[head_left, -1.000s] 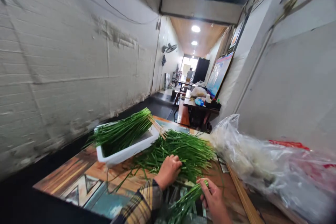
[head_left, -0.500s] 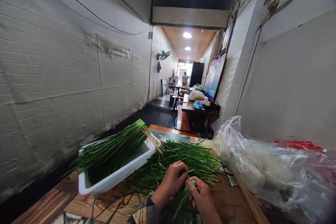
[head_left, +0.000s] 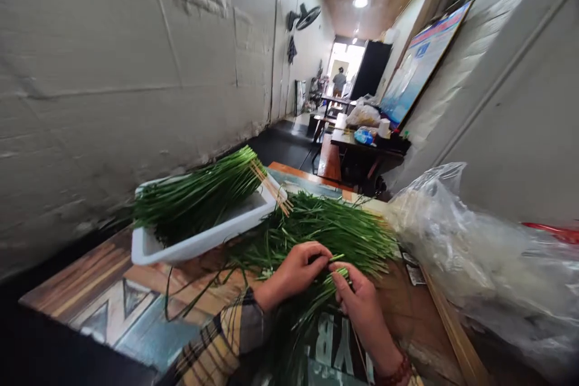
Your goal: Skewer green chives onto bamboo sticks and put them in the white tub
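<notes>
Both hands meet over the table, close to a loose heap of chives (head_left: 337, 223). My right hand (head_left: 362, 298) is closed round a small bunch of chives (head_left: 319, 301), its pale cut ends at the fingertips and the leaves hanging down to the left. Just left of it, my left hand (head_left: 296, 271) is closed in a pinch at a pale stalk end (head_left: 337, 258). Behind, a white plastic tub (head_left: 208, 232) holds bundled chives (head_left: 203, 193) laid side by side, with thin bamboo skewers (head_left: 274, 187) poking out at their cut ends.
A clear plastic bag (head_left: 456, 241) with pale contents bulges at the right. Long thin sticks (head_left: 452, 325) lie beside it on the patterned tabletop (head_left: 158, 325). Farther back are a bench (head_left: 329, 157), a cluttered table (head_left: 346, 132) and a person (head_left: 339, 81) standing.
The head view has tilted downward and turned, so more of the tabletop and my sleeves shows. My two hands stay together, still pinching the chives.
</notes>
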`<state>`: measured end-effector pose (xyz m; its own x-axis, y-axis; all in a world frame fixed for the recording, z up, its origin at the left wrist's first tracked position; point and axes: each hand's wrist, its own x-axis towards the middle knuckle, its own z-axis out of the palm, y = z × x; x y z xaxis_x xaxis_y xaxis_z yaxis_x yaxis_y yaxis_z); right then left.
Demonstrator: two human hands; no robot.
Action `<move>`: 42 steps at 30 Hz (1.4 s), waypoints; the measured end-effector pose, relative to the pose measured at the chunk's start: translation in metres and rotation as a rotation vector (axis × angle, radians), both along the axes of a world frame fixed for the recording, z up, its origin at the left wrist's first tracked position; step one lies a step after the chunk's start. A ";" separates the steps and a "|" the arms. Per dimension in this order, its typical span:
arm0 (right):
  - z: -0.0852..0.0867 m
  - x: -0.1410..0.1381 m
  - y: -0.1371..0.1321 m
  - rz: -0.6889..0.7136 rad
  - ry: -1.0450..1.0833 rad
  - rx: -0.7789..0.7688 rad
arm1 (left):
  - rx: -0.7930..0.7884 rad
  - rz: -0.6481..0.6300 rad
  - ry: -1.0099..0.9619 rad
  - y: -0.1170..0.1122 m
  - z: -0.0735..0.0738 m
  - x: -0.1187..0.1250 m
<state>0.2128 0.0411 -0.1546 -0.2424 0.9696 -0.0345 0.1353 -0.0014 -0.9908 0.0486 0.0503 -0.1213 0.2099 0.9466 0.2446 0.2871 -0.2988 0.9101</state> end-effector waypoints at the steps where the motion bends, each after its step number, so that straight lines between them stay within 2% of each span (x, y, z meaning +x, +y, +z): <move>1: 0.002 0.003 -0.001 -0.016 0.030 -0.034 | 0.004 -0.026 0.012 0.000 0.001 0.001; 3: 0.006 0.008 -0.004 0.001 0.072 -0.082 | -0.005 -0.017 0.006 -0.001 0.001 0.001; 6: 0.009 0.014 -0.006 0.014 0.063 -0.071 | -0.026 0.020 -0.014 -0.002 0.000 0.002; 12: 0.002 0.025 -0.008 -0.045 0.011 -0.037 | -0.034 0.006 -0.025 -0.003 -0.001 0.006; 17: 0.000 0.022 -0.012 0.001 -0.046 0.027 | -0.040 0.030 -0.008 -0.005 -0.001 0.008; 22: 0.001 0.021 -0.011 -0.013 -0.077 0.055 | -0.067 -0.001 -0.064 -0.006 0.000 0.010; 31: -0.001 0.023 -0.010 -0.030 -0.080 0.033 | -0.064 -0.009 -0.084 -0.005 -0.003 0.011; 42: 0.004 0.024 -0.012 -0.025 -0.109 0.079 | -0.028 0.007 -0.074 -0.007 0.001 0.009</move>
